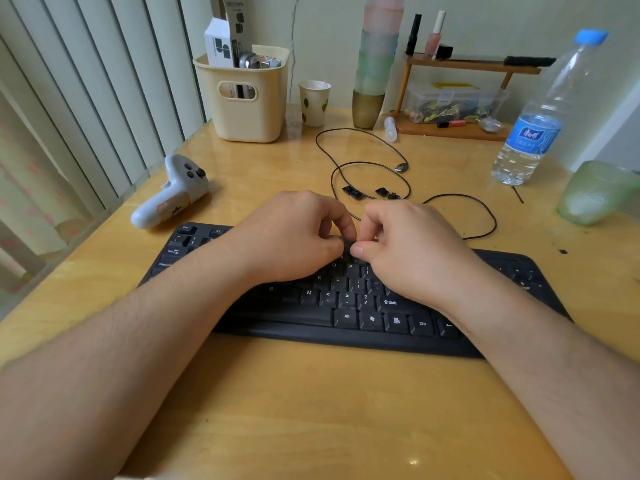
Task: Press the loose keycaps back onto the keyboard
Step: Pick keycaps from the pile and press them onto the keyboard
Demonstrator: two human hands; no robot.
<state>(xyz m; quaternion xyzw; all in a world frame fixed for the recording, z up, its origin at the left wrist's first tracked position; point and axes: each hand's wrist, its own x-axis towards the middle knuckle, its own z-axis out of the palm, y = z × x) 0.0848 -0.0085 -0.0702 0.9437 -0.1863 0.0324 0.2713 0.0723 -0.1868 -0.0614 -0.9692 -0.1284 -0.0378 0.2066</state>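
A black keyboard (349, 317) lies across the wooden table (311, 410). My left hand (291, 237) and my right hand (412, 247) meet over its upper rows, fingers curled, fingertips and thumbs together at one spot. What they pinch or press there is hidden by the fingers; a small dark piece may sit between them. Several loose black keycaps (353, 192) lie on the table just behind the keyboard, inside a loop of cable, with two more (386, 194) to their right.
The keyboard's black cable (367, 164) loops behind the hands. A white controller (173, 195) lies at the left. A cream basket (246, 98), paper cup (314, 102), stacked cups (374, 64), wooden shelf (457, 95) and water bottle (540, 116) stand at the back.
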